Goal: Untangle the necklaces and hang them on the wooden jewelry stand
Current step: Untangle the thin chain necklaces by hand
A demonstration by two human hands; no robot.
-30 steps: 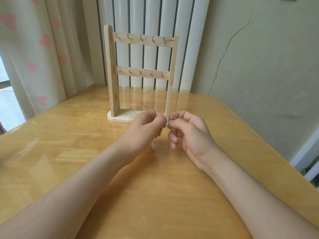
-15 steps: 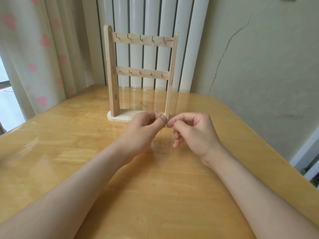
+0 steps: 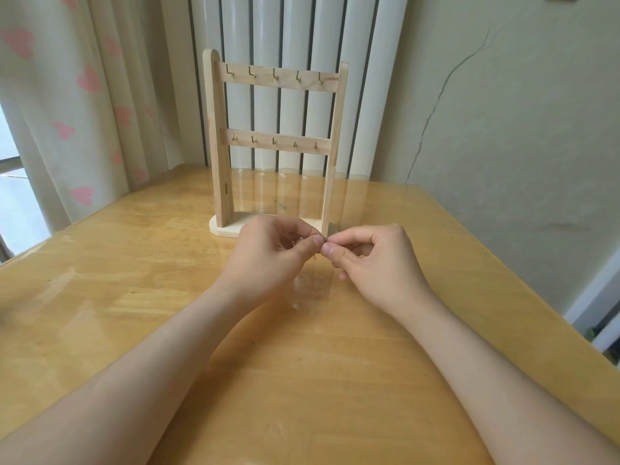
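Pinches a fine necklace [image 3: 315,257] between left hand [image 3: 273,251] and right hand [image 3: 377,260], thumb tips nearly touching, low over the table [image 3: 127,297]. Faces the wooden jewelry stand [image 3: 214,139], upright just behind the hands, two rails of small hooks, with white radiator [image 3: 295,28] and heart-printed curtain [image 3: 67,95] beyond.

The desk [image 3: 134,297] is honey-coloured wood under a smooth, glossy coat that mirrors the radiator [image 3: 295,28], itself white and slightly shiny. The stand [image 3: 214,129] is pale, matt, bare-looking wood with small brassy metal hooks [image 3: 252,72]. The chain [image 3: 314,256] seems fine metal, though too tiny to be sure. The curtain [image 3: 67,95] is soft cloth; the wall [image 3: 503,129] is matt, cracked plaster.
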